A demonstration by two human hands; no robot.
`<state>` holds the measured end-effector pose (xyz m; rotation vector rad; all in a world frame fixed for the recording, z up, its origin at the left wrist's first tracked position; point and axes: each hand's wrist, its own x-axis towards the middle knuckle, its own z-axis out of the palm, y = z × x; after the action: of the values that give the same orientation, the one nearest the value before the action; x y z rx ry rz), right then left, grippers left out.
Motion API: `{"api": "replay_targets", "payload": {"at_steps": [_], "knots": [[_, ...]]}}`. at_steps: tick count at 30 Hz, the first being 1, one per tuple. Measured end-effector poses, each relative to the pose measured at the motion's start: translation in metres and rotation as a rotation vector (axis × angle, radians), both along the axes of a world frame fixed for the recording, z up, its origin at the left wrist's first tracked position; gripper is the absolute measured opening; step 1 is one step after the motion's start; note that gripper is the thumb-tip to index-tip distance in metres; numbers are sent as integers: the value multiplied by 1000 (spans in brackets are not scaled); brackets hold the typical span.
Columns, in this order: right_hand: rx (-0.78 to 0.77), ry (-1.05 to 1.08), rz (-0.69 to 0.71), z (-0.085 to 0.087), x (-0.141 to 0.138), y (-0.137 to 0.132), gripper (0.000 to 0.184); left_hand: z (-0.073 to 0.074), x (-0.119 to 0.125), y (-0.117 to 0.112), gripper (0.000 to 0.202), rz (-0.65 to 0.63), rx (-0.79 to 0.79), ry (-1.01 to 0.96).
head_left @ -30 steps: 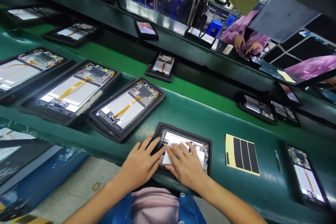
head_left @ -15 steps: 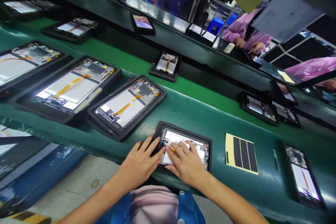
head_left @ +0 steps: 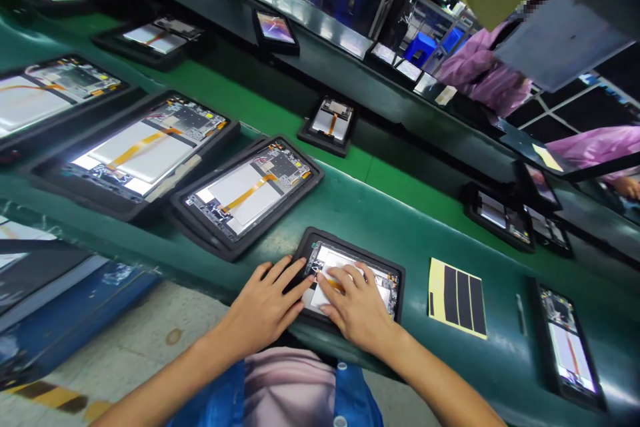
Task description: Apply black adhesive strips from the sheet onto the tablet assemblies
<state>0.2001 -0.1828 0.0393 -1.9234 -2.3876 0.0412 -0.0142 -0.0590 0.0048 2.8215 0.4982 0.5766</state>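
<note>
An opened tablet (head_left: pixel 325 259), its battery and circuit board bare, lies in a black foam frame (head_left: pixel 370 251) on the green bench in front of me. My left hand (head_left: pixel 273 297) rests along its left end, fingers stretched out over the frame and the tablet's edge. Over the battery lies my right hand (head_left: pixel 355 300), fingers spread and slightly bent, tips on the white surface near an orange ribbon cable (head_left: pixel 336 285) that it partly covers. To the right is a yellow sheet with black adhesive strips (head_left: pixel 457 297). A thin tool (head_left: pixel 521 313) lies beyond it.
More opened tablets in black frames, such as this one (head_left: pixel 250 197), stand to the left, and another (head_left: pixel 570 343) at the far right. Behind runs a green conveyor belt (head_left: pixel 390 173) carrying several tablets. Across it sits a person in a pink sleeve (head_left: pixel 465 63).
The view has shifted slightly. My right hand's fingers have moved a little on the battery; my left hand stays at the tablet's left end.
</note>
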Motion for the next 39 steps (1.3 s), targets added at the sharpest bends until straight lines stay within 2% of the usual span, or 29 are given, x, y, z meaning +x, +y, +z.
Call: {"api": "replay_targets", "payload": {"at_steps": [9, 14, 19, 32, 39], "knots": [[52, -6, 39, 2, 11, 4, 44, -3, -1, 0, 37, 0, -46, -13], [14, -20, 86, 2, 14, 4, 47, 1, -1, 2, 35, -11, -79, 7], [16, -23, 108, 4, 19, 6, 43, 1, -2, 3, 36, -15, -88, -14], [11, -20, 119, 4, 22, 8, 41, 0, -2, 5, 36, -30, -29, -22], [-16, 10, 100, 2, 22, 6, 50, -2, -3, 5, 36, -30, -8, -24]]}}
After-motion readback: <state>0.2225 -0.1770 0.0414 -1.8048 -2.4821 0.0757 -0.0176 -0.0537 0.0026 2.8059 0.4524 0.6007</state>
